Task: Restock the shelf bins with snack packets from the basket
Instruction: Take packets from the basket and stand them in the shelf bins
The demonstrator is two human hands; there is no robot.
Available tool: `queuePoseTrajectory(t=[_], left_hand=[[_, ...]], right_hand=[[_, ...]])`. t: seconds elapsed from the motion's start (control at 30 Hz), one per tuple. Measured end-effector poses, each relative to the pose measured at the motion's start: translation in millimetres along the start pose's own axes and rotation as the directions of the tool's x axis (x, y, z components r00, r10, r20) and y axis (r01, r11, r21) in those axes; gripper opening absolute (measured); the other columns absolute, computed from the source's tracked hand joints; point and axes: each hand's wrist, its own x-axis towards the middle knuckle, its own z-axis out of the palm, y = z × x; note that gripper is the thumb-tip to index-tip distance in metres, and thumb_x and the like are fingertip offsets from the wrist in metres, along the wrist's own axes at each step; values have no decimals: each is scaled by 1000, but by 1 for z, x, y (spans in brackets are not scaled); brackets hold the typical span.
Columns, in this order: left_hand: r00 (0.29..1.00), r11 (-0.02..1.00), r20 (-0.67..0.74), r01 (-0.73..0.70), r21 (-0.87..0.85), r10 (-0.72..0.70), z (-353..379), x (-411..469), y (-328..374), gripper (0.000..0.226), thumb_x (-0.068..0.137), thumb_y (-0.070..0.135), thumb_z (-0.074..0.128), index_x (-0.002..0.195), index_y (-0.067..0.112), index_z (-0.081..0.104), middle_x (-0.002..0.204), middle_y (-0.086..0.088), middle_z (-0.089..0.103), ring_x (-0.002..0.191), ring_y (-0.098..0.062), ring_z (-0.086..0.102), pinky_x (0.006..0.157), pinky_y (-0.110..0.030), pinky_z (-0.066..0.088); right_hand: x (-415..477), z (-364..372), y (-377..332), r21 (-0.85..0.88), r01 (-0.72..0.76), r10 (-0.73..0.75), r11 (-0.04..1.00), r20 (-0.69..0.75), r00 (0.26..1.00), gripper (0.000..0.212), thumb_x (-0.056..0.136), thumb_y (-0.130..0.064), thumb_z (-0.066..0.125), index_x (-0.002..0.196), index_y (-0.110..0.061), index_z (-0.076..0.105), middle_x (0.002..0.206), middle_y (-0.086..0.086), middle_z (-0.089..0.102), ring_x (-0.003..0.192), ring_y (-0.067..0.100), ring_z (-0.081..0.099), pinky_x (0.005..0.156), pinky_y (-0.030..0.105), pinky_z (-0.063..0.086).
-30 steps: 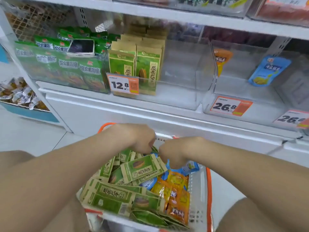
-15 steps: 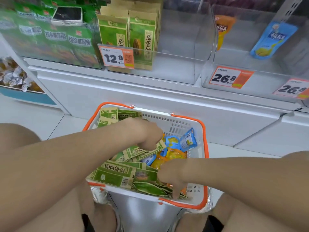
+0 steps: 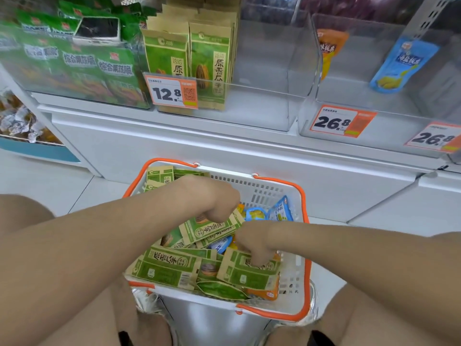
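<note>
The middle bin (image 3: 294,78) has free room in its right half. Standing seed packets (image 3: 209,61) fill its left half, and a price tag (image 3: 172,92) covers the low front wall there. The left bin (image 3: 15,78) is packed full with green bags (image 3: 114,68). The right bin (image 3: 354,96) is mostly bare; an orange packet (image 3: 330,48) and a blue packet (image 3: 401,66) lean at its far side. The basket (image 3: 303,245) is heaped with packets, and only its right wall is bare.
</note>
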Motion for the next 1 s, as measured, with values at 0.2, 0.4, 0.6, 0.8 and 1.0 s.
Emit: queuePoseTrajectory(t=[0.2, 0.4, 0.6, 0.8, 1.0], left_hand=[[992, 996, 108, 73, -52, -67, -30, -21, -21, 78, 82, 41, 87, 148, 23, 50, 142, 2, 59, 123, -25, 60, 103, -43, 52], [998, 953, -16, 53, -299, -60, -51, -43, -60, 124, 62, 41, 101, 154, 40, 16, 125, 2, 58, 104, -22, 60, 95, -40, 51], [906, 828, -424, -223, -514, -19, -53, -50, -86, 40, 78, 32, 92, 109, 33, 67, 110, 14, 72, 97, -14, 69, 91, -44, 56], [911, 826, -402, -153, -543, -95, -59, -66, -108, 32, 84, 46, 85, 79, 17, 72, 66, -4, 72, 60, -16, 66, 63, -32, 49], [885, 649, -380, -125, -750, -269, -61, -72, -111, 32, 79, 49, 87, 81, 18, 78, 72, 5, 76, 70, -14, 68, 70, -30, 51]], right_hand=[[-12, -50, 23, 347, -52, 150, 936, -260, 954, 28, 94, -27, 54, 70, -12, 52, 71, 7, 57, 67, 27, 55, 64, 36, 50], [-22, -92, 41, 771, 42, 422, 636, -393, 817, 31, 100, -19, 41, 78, -4, 56, 83, 17, 62, 79, 30, 59, 74, 42, 49], [-42, -110, 42, 968, 193, 498, 161, -249, 831, 23, 95, -14, 49, 92, -3, 68, 77, 15, 65, 55, 22, 59, 52, 28, 44], [-61, -125, 46, 940, 324, 451, -112, -242, 859, 41, 99, -45, 53, 98, -8, 71, 91, 13, 74, 78, 26, 70, 77, 40, 55], [-66, -124, 43, 784, 499, 535, 368, -618, 576, 42, 85, -63, 73, 111, -31, 67, 88, 5, 79, 80, 20, 78, 80, 49, 63]])
